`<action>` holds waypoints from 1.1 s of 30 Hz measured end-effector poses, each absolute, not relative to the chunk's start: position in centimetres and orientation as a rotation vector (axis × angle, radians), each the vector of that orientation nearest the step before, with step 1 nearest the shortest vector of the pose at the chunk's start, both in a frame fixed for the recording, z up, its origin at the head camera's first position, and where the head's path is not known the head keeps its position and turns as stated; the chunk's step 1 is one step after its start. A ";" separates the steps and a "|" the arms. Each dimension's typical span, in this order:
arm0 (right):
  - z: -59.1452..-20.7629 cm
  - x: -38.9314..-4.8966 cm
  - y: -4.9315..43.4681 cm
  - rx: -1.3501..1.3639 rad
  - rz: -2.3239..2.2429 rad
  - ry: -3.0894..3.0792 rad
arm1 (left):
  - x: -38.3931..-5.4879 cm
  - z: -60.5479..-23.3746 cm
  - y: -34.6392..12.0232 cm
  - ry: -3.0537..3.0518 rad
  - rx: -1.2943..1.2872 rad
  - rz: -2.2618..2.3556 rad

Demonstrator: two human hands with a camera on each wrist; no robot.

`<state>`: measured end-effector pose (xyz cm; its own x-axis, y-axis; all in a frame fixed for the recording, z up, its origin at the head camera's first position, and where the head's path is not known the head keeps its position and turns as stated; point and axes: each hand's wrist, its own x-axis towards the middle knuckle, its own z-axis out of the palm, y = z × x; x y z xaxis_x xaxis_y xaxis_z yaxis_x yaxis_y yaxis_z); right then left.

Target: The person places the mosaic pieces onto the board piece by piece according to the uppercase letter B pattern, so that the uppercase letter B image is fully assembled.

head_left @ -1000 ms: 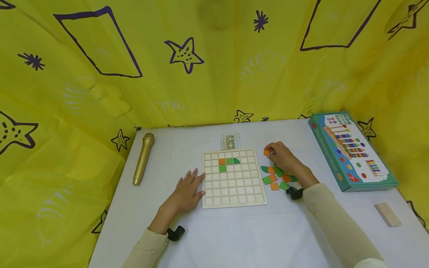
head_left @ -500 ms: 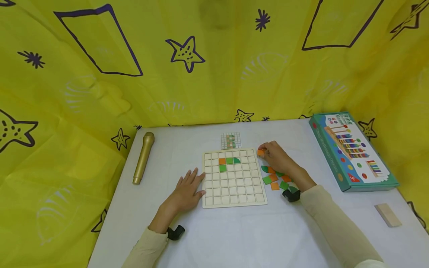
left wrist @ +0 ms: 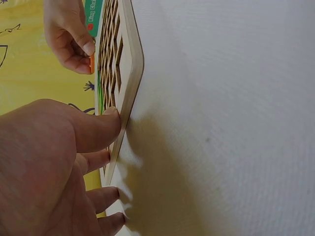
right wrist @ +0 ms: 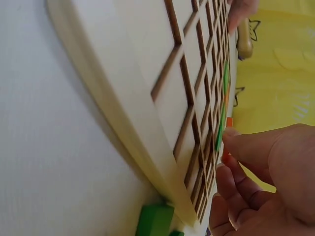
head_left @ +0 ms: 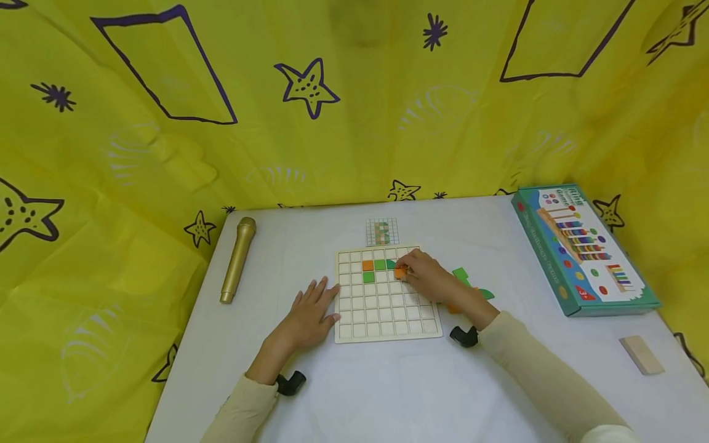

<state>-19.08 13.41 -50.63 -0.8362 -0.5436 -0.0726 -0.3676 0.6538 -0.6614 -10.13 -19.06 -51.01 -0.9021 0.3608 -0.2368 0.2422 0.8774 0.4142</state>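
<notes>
My right hand (head_left: 426,275) pinches a small orange square tile (head_left: 400,273) between thumb and fingers, close over the wooden grid board (head_left: 382,314). In the right wrist view the orange tile (right wrist: 229,122) shows at the thumb tip. Several pieces lie in the grid's upper part: an orange square (head_left: 368,266), a green square (head_left: 380,264), another green square (head_left: 368,277) below and a dark green rounded piece (head_left: 390,264) partly behind my fingertips. My left hand (head_left: 308,317) lies with fingers spread, its thumb and fingertips at the board's left edge; the left wrist view shows the thumb (left wrist: 98,129) touching that edge.
Loose green and orange tiles (head_left: 461,275) lie right of the board, partly under my right forearm. A small printed pattern card (head_left: 382,232) lies behind the board. A gold microphone (head_left: 238,261) is at left; a game box (head_left: 584,252) and a wooden block (head_left: 641,355) at right.
My right hand has carried the orange tile leftward from beside the loose pieces to over the board's upper right, near the rounded green piece. The left hand has stayed put.
</notes>
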 end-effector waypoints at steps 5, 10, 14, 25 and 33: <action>-51.3 -19.1 12.5 -0.749 -0.878 2.659 | -10.2 -51.0 -19.0 2.734 0.448 0.544; -51.3 -18.8 12.1 -0.792 -0.840 2.713 | -10.2 -50.9 -18.9 2.729 0.448 0.557; -50.9 -18.4 11.9 -0.790 -0.843 2.722 | -10.2 -50.8 -18.8 2.731 0.447 0.570; -50.8 -17.6 12.7 -0.763 -0.877 2.763 | -10.2 -50.6 -18.6 2.728 0.434 0.568; -49.6 -17.7 16.9 -0.569 -0.855 2.769 | -10.1 -50.7 -18.8 2.734 0.435 0.555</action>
